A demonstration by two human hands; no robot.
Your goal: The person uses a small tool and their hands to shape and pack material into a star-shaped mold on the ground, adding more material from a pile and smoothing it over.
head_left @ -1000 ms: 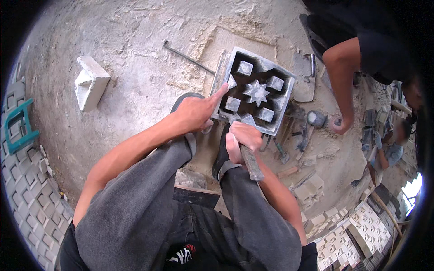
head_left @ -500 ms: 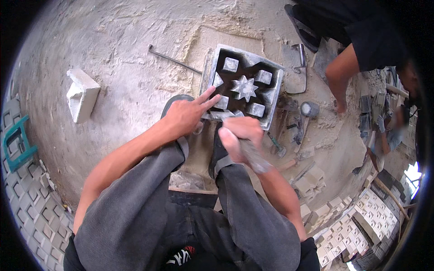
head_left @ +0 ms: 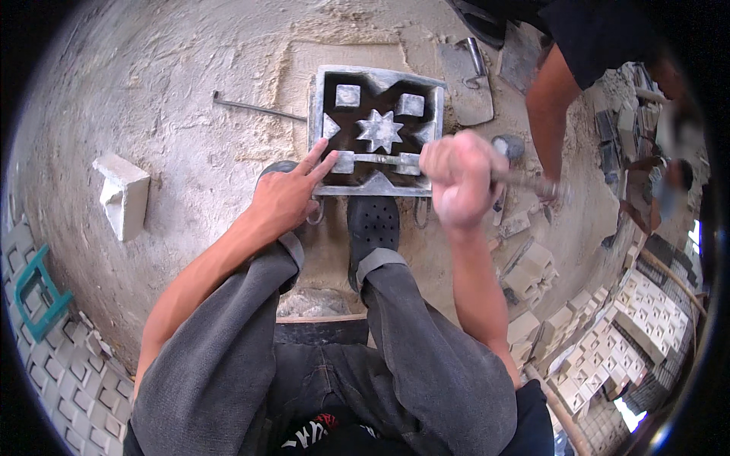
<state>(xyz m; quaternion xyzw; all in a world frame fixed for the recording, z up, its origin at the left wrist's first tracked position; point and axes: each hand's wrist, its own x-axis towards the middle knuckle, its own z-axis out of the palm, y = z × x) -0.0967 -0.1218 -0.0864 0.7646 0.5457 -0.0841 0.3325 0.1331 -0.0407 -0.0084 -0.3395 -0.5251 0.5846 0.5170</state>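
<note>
A grey metal mould (head_left: 380, 189) lies on the ground before me, with square blocks and an eight-pointed star (head_left: 379, 131) standing up inside its rim. My left hand (head_left: 281, 199) rests at its lower left corner; two fingers stretch over the rim, their tips against the lower left square block (head_left: 344, 162). My right hand (head_left: 462, 178) is closed around a long, narrow greyish tool (head_left: 384, 159). One end of the tool crosses the mould between the two lower blocks; the other end, smeared by motion, sticks out to the right. Its exact kind cannot be made out.
A metal rod (head_left: 258, 106) lies left of the mould, a trowel (head_left: 473, 95) to its right. A pale cast block (head_left: 122, 196) stands farther left. At the right, a co-worker's arm (head_left: 549, 110) reaches down. Patterned blocks (head_left: 601, 353) are stacked lower right; a teal plastic frame (head_left: 38, 296) lies left.
My right hand has swung right and up, turning the tool from slanting downward to lying across the mould. The mould and surroundings sit farther left in view. My left hand keeps its place at the rim.
</note>
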